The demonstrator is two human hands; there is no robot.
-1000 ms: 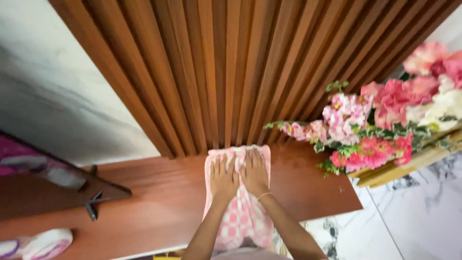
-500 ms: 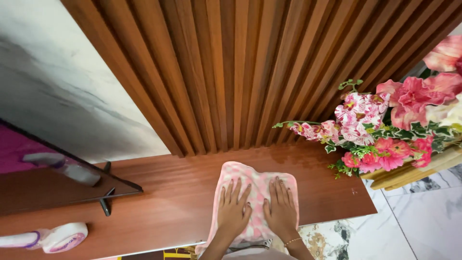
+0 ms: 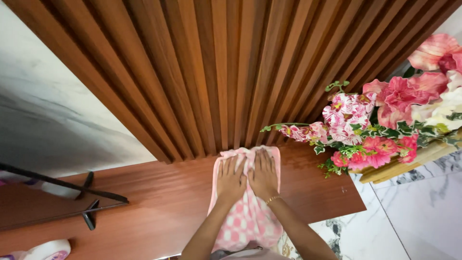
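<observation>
A pink and white checked cloth lies on the brown wooden shelf top, its far end against the slatted wall. My left hand and my right hand press flat on the cloth's far end, side by side, fingers spread and pointing at the wall. A thin gold bracelet sits on my right wrist. The near end of the cloth hangs over the shelf's front edge.
Vertical wooden slats rise behind the shelf. Pink artificial flowers stand at the right end. A dark screen on a black stand is at the left, with a white and pink spray bottle near the front. Marble floor lies right.
Both hands have pushed the cloth away from the shelf's front edge, back up to the slatted wall. One second ago they were also at the wall.
</observation>
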